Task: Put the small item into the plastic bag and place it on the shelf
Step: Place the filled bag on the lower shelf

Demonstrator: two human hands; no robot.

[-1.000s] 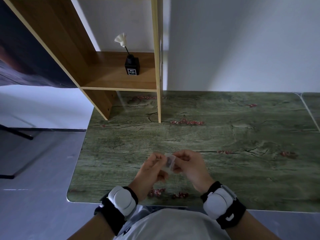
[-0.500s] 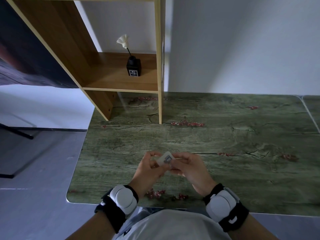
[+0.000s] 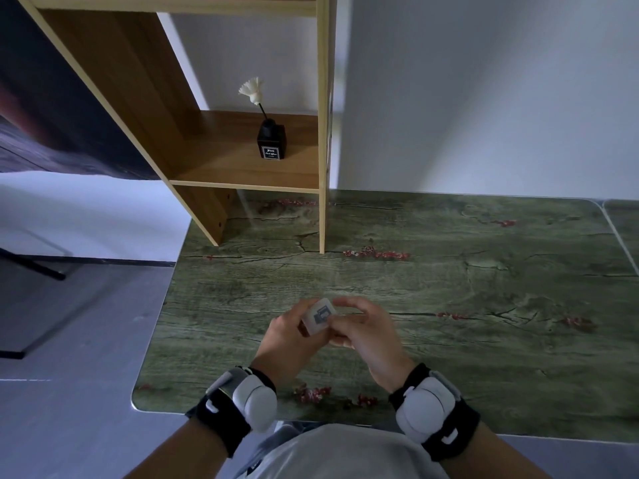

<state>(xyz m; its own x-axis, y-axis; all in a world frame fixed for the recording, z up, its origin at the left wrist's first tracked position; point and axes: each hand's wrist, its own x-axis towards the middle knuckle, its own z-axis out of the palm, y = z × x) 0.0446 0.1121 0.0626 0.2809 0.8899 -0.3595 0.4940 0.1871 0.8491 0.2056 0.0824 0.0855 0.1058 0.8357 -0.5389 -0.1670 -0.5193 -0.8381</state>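
Observation:
A small clear plastic bag (image 3: 316, 318) is pinched between both hands above the near middle of the green table (image 3: 484, 305). Through its face shows a small dark flat item (image 3: 322, 315), inside the bag as far as I can tell. My left hand (image 3: 294, 340) grips the bag's left and lower side. My right hand (image 3: 366, 335) holds its right edge, fingers curled over the top. The wooden shelf (image 3: 221, 167) stands at the table's far left corner.
On the shelf board stands a black diffuser bottle (image 3: 271, 142) with a white flower on a stick. The shelf's thin front post (image 3: 322, 150) reaches down to the table. A white wall runs behind; grey floor lies off the table's left edge.
Both hands have turned the bag so its flat face points upward, showing the dark item; they shifted slightly away from me over the table.

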